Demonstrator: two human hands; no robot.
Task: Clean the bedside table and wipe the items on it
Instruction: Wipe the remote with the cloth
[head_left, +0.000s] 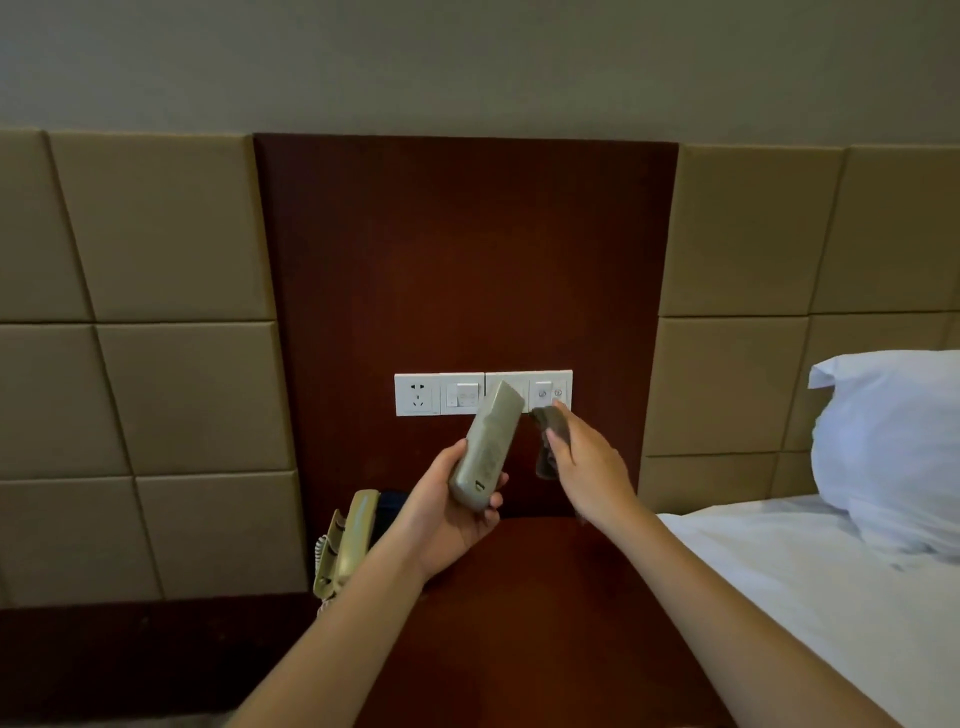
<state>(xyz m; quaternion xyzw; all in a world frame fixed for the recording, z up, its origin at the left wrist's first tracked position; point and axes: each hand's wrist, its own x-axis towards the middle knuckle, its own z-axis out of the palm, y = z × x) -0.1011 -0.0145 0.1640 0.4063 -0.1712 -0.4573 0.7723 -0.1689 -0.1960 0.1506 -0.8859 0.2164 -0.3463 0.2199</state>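
Observation:
My left hand (453, 512) holds a grey-white remote control (486, 448) upright and tilted, lifted above the dark red-brown bedside table (545, 597). My right hand (587, 467) is just to the right of the remote, gripping a dark cloth (550, 439) that hangs from its fingers. The cloth sits close beside the remote; I cannot tell if they touch. A beige corded telephone (348, 540) rests on the table's left side, partly hidden by my left forearm.
A white socket and switch panel (441, 393) is set in the dark wooden back panel behind the table. A bed with a white sheet (810, 582) and pillow (893, 447) lies at the right. Padded beige wall panels flank both sides.

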